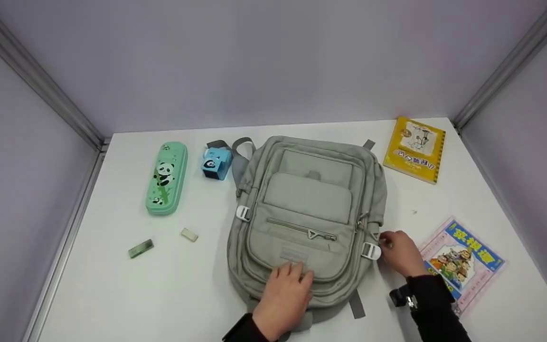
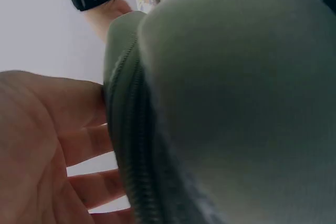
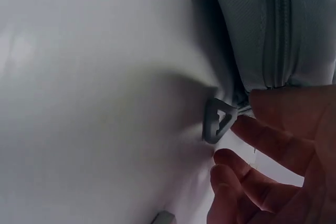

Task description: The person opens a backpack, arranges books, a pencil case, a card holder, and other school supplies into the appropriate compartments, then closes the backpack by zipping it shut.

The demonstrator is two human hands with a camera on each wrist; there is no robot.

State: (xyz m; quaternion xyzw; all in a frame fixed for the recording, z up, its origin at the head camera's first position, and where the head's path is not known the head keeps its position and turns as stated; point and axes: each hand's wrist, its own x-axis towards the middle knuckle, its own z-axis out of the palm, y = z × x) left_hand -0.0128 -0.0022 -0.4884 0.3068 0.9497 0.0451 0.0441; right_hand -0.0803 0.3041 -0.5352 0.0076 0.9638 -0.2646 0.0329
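Observation:
A grey backpack (image 1: 309, 197) lies front side up on a white table. At its lower edge my left hand (image 1: 285, 294) rests with its fingers on the front panel; the left wrist view shows fingers against the zipped edge (image 2: 128, 129). My right hand (image 1: 401, 254) is at the bag's right side, beside a white buckle (image 1: 371, 251). In the right wrist view, its thumb and index finger pinch a zipper pull with a triangular end (image 3: 214, 124), near the side zipper (image 3: 281, 30). The zipper slider itself is hidden behind the fingertips.
Left of the bag are a green panda pencil case (image 1: 166, 178), a blue panda box-shaped item (image 1: 216, 163), a small green block (image 1: 140, 248) and a whitish eraser-like block (image 1: 189, 234). On the right lie a yellow book (image 1: 415, 150) and a pink-edged booklet (image 1: 463, 261), partly behind the right wrist.

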